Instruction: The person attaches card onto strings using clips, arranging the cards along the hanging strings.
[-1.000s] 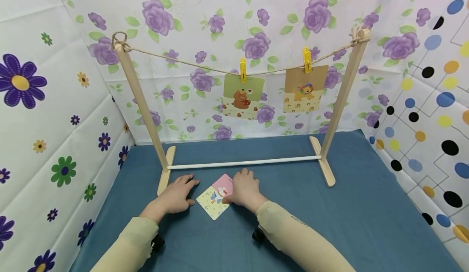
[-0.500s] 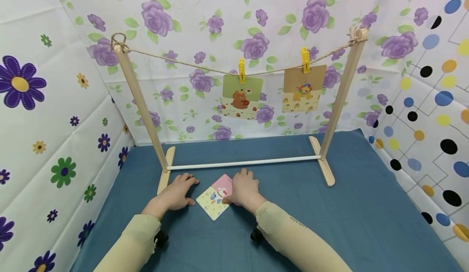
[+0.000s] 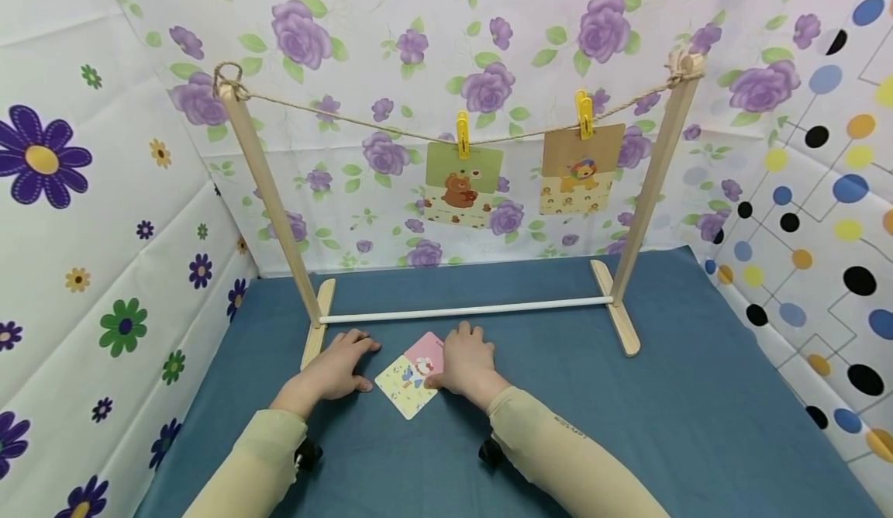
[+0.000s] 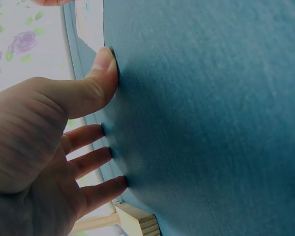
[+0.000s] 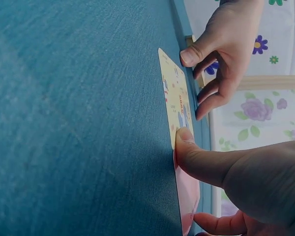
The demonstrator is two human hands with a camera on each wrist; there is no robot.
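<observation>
A pink and yellow card (image 3: 405, 382) with a cartoon rabbit print lies on the blue cloth in front of the rack. My right hand (image 3: 469, 363) holds it at its right side: the thumb (image 5: 187, 147) presses on the printed face, and a fingertip meets the pink part in the right wrist view. Part of the card is hidden under this hand. My left hand (image 3: 335, 367) rests on the cloth left of the card, fingers spread and holding nothing. Its thumb (image 4: 103, 64) points toward the card, a small gap away.
Behind the hands stands a wooden rack with a left post (image 3: 268, 200), a right post (image 3: 656, 184) and a white crossbar (image 3: 460, 311). From its rope (image 3: 349, 120), yellow clothespins hold a bear card (image 3: 463, 184) and a lion card (image 3: 582, 169). Patterned cloth walls surround the table.
</observation>
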